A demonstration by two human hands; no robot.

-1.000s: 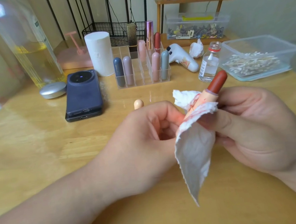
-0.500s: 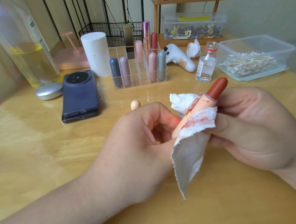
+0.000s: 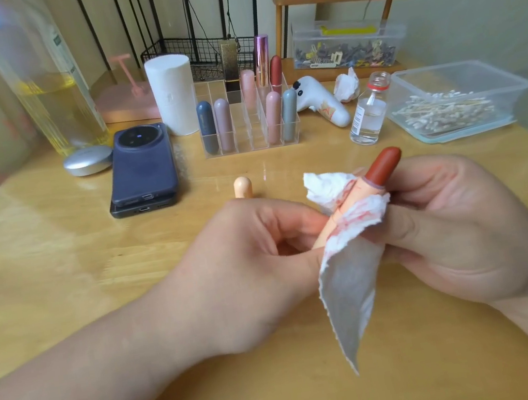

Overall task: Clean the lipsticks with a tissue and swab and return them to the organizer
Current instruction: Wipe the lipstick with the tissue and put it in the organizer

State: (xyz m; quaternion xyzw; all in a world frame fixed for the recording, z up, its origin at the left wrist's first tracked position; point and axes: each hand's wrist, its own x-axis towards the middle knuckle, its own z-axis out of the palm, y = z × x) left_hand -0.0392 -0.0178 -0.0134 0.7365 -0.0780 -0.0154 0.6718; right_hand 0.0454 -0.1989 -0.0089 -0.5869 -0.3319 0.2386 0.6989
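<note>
- The left hand [image 3: 258, 262] is curling around the near end of the peach-cased, brick-red lipstick [image 3: 382, 166], which is tilting up to the right, near of the clear plastic organizer [image 3: 246, 135].
- The red-smeared white tissue [image 3: 351, 289] is wrapping its case.
- The right hand [image 3: 458, 225] is pinching that tissue against it.

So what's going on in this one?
A person is cleaning an uncapped red lipstick. The left hand grips the lower end of its peach tube. The right hand pinches a red-stained tissue around the tube, just below the red stick. A peach cap, likely its own, stands on the table beyond the hands. The clear organizer behind holds other lipsticks, with some slots free.
</note>
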